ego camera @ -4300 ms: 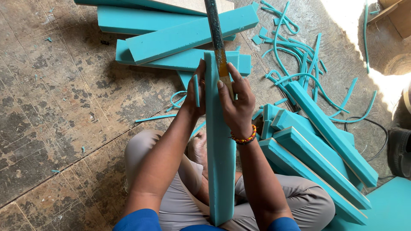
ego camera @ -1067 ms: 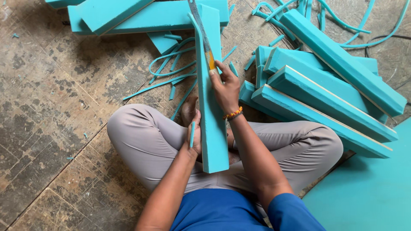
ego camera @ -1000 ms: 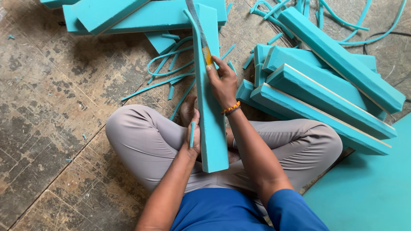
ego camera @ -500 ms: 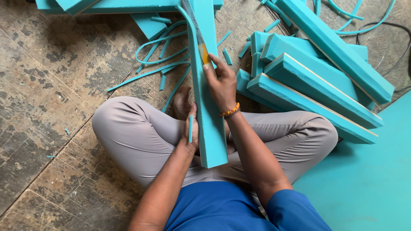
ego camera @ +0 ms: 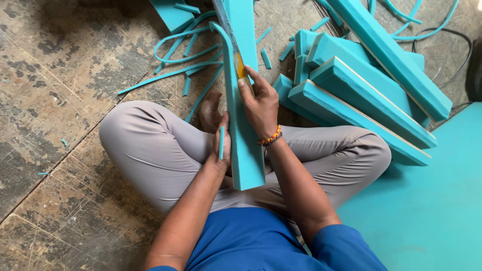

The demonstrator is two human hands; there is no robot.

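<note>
The foam bar runs near to far over the lap; the left hand grips its near left edge; the right hand, farther along, apparently clasps a blade.

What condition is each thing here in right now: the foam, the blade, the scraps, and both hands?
Foam bar: upright on the lap, a thin strip peeling off its left edge.
Blade: laid against the bar's face, at the cut.
Left hand: steadying the bar low, a short foam strip in its fingers.
Right hand: gripping the blade's yellow handle.
Stacked foam bars: lying piled on the floor.
Offcut strips: loose, curled, scattered.
</note>
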